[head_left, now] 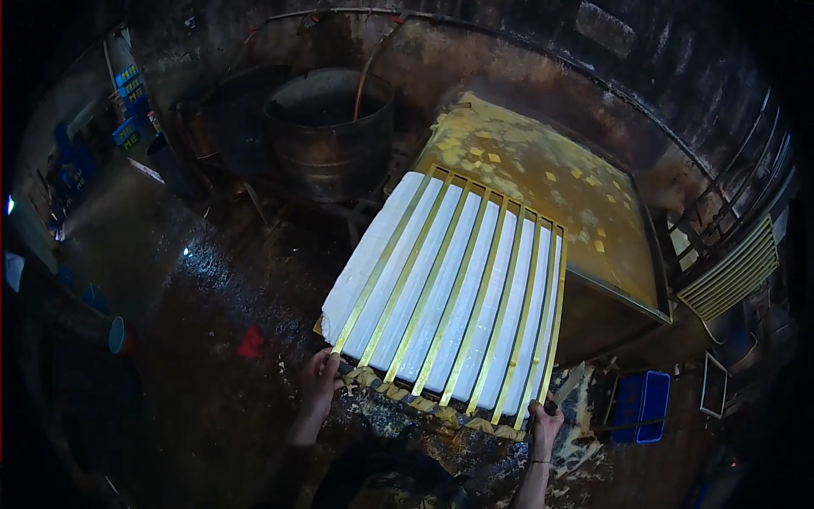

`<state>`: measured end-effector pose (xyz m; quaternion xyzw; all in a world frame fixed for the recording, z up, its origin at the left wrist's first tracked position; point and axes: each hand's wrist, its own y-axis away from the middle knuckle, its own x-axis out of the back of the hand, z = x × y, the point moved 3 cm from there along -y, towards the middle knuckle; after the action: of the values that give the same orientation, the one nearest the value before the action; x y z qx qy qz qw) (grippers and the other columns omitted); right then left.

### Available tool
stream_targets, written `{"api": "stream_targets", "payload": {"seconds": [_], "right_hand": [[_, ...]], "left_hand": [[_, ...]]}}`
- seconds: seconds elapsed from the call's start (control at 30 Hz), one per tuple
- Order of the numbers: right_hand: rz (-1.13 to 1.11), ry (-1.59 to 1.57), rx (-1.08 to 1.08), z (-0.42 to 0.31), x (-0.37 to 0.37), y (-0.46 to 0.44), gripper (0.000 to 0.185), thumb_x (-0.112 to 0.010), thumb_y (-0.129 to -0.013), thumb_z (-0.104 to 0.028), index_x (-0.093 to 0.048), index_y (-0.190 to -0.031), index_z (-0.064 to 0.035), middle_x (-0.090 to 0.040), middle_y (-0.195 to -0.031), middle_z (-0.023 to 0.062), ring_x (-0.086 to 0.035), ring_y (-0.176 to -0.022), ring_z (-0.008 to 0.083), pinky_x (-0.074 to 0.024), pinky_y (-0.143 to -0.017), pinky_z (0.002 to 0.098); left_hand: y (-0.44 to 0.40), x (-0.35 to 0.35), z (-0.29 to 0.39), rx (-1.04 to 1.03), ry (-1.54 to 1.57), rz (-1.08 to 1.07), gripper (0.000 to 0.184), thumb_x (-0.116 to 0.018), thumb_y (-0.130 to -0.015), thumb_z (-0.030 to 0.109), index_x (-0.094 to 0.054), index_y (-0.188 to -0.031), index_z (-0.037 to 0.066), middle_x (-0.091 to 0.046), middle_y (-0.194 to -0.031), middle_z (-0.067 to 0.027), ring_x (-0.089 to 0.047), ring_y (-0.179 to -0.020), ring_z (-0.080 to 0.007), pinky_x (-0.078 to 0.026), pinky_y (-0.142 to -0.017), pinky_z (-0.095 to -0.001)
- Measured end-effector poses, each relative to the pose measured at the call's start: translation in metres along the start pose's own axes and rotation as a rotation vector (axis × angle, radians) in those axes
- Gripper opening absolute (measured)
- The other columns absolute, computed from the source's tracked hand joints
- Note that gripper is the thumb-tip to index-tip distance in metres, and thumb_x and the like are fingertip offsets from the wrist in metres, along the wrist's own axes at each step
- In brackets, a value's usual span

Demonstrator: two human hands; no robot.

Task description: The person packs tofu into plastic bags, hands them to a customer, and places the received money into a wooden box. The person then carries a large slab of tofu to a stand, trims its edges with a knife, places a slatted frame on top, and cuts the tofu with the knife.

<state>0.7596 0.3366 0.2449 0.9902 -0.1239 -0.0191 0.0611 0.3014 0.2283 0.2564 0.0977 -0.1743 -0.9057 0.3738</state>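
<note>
A slatted frame with long yellow slats (pixel 458 284) lies over a broad white slab (pixel 373 254), which shows between the slats and past the left side. At the frame's near left corner, my left hand (pixel 319 382) has its fingers closed on the edge. My right hand (pixel 545 420) grips the near right corner in the same way. Along the near edge, between both hands, runs a lumpy tan strip (pixel 432 407). The far end of the frame meets the near side of a large vat (pixel 661 293) of yellowish liquid with small yellow squares floating in it.
A big metal drum (pixel 326 148) with a hose (pixel 373 68) stands at the back left. To the right are a blue crate (pixel 640 407), another slatted rack (pixel 731 271) and a small white frame (pixel 714 386). A red scrap (pixel 250 342) lies on the wet floor.
</note>
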Motion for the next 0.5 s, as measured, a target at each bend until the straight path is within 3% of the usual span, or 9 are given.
{"api": "stream_targets", "payload": {"seconds": [0.07, 0.2, 0.27, 0.3, 0.33, 0.37, 0.43, 0.47, 0.5], "right_hand": [[0.030, -0.007, 0.015, -0.006, -0.006, 0.002, 0.032, -0.062, -0.076, 0.001, -0.060, -0.108, 0.0054, -0.058, -0.078, -0.0013, -0.049, -0.062, 0.0068, -0.0389, -0.057, 0.0213], [-0.002, 0.036, 0.013, -0.006, 0.000, 0.002, 0.036, -0.062, -0.078, -0.001, -0.057, -0.113, 0.0051, -0.058, -0.081, -0.0002, -0.049, -0.064, 0.0071, -0.0398, -0.058, 0.0221], [0.147, 0.098, 0.088, -0.014, 0.009, 0.002, 0.037, -0.060, -0.081, -0.004, -0.053, -0.116, 0.0060, -0.056, -0.087, 0.0010, -0.049, -0.071, 0.0068, -0.0406, -0.061, 0.0223], [0.204, 0.309, 0.259, -0.037, 0.010, 0.002, 0.035, -0.057, -0.085, -0.005, -0.049, -0.118, 0.0009, -0.054, -0.087, 0.0014, -0.048, -0.076, 0.0064, -0.0398, -0.062, 0.0203], [0.346, 0.322, 0.332, -0.055, 0.013, 0.013, 0.036, -0.060, -0.083, -0.005, -0.047, -0.116, -0.0024, -0.049, -0.090, 0.0017, -0.045, -0.080, 0.0130, -0.0409, -0.069, 0.0282], [0.244, 0.285, 0.336, -0.078, 0.012, 0.021, 0.041, -0.060, -0.083, -0.006, -0.043, -0.120, -0.0030, -0.049, -0.092, 0.0028, -0.045, -0.082, 0.0133, -0.0413, -0.070, 0.0288], [0.042, 0.350, 0.242, -0.101, 0.010, 0.037, 0.043, -0.060, -0.083, -0.006, -0.043, -0.123, -0.0029, -0.050, -0.093, 0.0044, -0.046, -0.083, 0.0139, -0.0423, -0.072, 0.0291], [-0.127, 0.446, 0.281, -0.104, -0.002, 0.041, 0.039, -0.058, -0.083, -0.004, -0.046, -0.120, -0.0026, -0.051, -0.091, 0.0044, -0.048, -0.082, 0.0141, -0.0431, -0.072, 0.0288], [-0.296, 0.526, 0.331, -0.111, -0.016, 0.049, 0.035, -0.055, -0.083, -0.001, -0.049, -0.117, -0.0023, -0.052, -0.088, 0.0044, -0.050, -0.081, 0.0142, -0.0439, -0.073, 0.0286]], "left_hand": [[0.003, -0.002, 0.003, -0.021, 0.041, 0.011, 0.032, -0.063, -0.088, 0.025, -0.058, -0.113, 0.006, -0.056, -0.087, -0.0004, -0.054, -0.074, -0.0086, -0.050, -0.059, -0.0241], [0.000, 0.000, 0.001, -0.021, 0.055, -0.027, 0.032, -0.064, -0.087, 0.026, -0.058, -0.112, 0.007, -0.056, -0.088, -0.0013, -0.055, -0.076, -0.0093, -0.050, -0.059, -0.0247], [-0.003, 0.003, -0.001, 0.014, 0.028, -0.021, 0.036, -0.064, -0.087, 0.028, -0.055, -0.114, 0.005, -0.057, -0.091, -0.0030, -0.056, -0.078, -0.0102, -0.050, -0.057, -0.0242], [-0.003, 0.003, 0.002, 0.012, 0.029, -0.020, 0.036, -0.064, -0.087, 0.028, -0.055, -0.114, 0.005, -0.057, -0.091, -0.0030, -0.056, -0.078, -0.0102, -0.050, -0.057, -0.0242], [0.000, 0.003, 0.009, -0.048, 0.013, -0.023, 0.038, -0.065, -0.087, 0.026, -0.053, -0.115, 0.004, -0.056, -0.095, -0.0047, -0.056, -0.084, -0.0126, -0.051, -0.063, -0.0264], [0.002, 0.004, 0.013, -0.105, -0.004, -0.020, 0.040, -0.065, -0.086, 0.024, -0.051, -0.116, 0.003, -0.055, -0.100, -0.0063, -0.056, -0.090, -0.0151, -0.052, -0.068, -0.0286], [0.013, 0.000, 0.034, -0.820, -0.639, 0.227, 0.042, -0.066, -0.083, 0.017, -0.048, -0.117, 0.001, -0.051, -0.109, -0.0119, -0.052, -0.103, -0.0235, -0.048, -0.084, -0.0363], [0.027, -0.019, 0.059, -1.048, -0.643, 0.170, 0.044, -0.068, -0.079, 0.015, -0.048, -0.116, 0.000, -0.049, -0.114, -0.0174, -0.047, -0.110, -0.0307, -0.039, -0.094, -0.0418], [0.046, -0.049, 0.072, -0.807, 0.104, -0.110, 0.052, -0.070, -0.078, 0.018, -0.046, -0.120, -0.001, -0.048, -0.117, -0.0198, -0.046, -0.111, -0.0357, -0.036, -0.097, -0.0436]]}}
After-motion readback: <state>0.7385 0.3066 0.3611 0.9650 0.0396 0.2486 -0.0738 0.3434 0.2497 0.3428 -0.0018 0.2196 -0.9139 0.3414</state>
